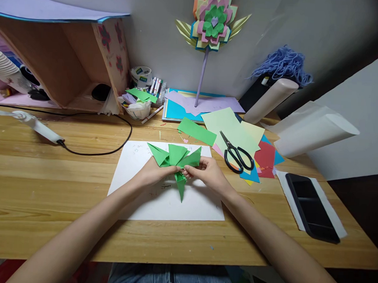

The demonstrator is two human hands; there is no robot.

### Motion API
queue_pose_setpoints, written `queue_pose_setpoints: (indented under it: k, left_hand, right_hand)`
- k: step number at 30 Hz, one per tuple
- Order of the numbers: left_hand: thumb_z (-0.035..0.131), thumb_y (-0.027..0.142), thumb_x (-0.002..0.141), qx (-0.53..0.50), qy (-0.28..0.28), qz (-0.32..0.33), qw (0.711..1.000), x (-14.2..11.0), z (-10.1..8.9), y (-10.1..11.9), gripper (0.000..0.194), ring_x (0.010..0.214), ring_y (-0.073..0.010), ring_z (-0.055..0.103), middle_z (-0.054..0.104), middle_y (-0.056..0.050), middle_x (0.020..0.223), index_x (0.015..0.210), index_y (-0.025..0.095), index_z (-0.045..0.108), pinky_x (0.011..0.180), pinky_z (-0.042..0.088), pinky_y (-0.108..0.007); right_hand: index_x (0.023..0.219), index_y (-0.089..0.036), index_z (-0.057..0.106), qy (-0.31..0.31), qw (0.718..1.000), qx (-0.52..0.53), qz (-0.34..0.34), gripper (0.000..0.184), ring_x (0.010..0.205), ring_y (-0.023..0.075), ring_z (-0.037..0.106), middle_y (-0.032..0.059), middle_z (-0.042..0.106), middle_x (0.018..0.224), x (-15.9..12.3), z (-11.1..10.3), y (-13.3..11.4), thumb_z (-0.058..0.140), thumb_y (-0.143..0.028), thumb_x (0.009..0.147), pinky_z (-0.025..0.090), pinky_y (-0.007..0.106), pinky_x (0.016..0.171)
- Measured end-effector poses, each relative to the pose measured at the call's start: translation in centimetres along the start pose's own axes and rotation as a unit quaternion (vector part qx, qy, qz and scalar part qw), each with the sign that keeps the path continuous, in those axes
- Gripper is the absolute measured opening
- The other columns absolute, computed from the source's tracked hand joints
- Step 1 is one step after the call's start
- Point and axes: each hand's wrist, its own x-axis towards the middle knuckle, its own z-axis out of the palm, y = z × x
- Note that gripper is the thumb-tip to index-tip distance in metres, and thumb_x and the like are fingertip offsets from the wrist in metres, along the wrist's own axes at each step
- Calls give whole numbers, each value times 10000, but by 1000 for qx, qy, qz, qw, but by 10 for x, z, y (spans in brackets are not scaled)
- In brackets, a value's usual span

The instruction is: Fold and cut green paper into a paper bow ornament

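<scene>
A green folded-paper piece (177,155) with several pointed flaps is held over a white sheet of paper (136,206). My left hand (154,171) is closed on its left side, thumb pressed near the middle. From the right, my right hand (206,171) pinches the same piece close to its centre. One narrow green point hangs down between the two hands. The fingers behind the folds are partly hidden. Black-handled scissors (237,154) lie to the right of my right hand, on loose coloured paper.
A glue gun (36,126) with a black cord lies at left. Behind are a cardboard box (111,59), a basket of scraps (138,110) and a paper flower (213,23) on a stem. At right are paper rolls (270,101) and a black phone-like object (313,207).
</scene>
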Motion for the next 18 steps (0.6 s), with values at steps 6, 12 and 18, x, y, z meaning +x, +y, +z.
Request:
queue_pose_setpoints:
  k: [6,12,18]
  left_hand:
    - [625,201,673,24,-3,-31,999,1,-4,4,96,829,-205,626,704,-64,852,755,189,673,778,470,-312]
    - [632,266,690,6,4,-75,997,1,-6,3,187,838,-217,637,710,-100,872,825,149,687,765,465,-324]
    - [630,287,699,-25,24,-108,993,-1,-7,6,186,778,-185,636,714,-103,852,800,150,702,718,454,-293]
  right_hand:
    - [647,-155,644,-2,999,-29,-15,206,555,109,585,28,658,627,0,-4,-4,634,-340,738,487,250,557]
    - [893,-179,670,17,997,-46,-56,207,490,91,522,-3,611,593,-4,-1,-13,626,-319,746,434,219,459]
    - [882,-203,691,20,994,-67,-88,166,507,80,522,22,652,763,-6,-1,-13,597,-278,767,437,218,462]
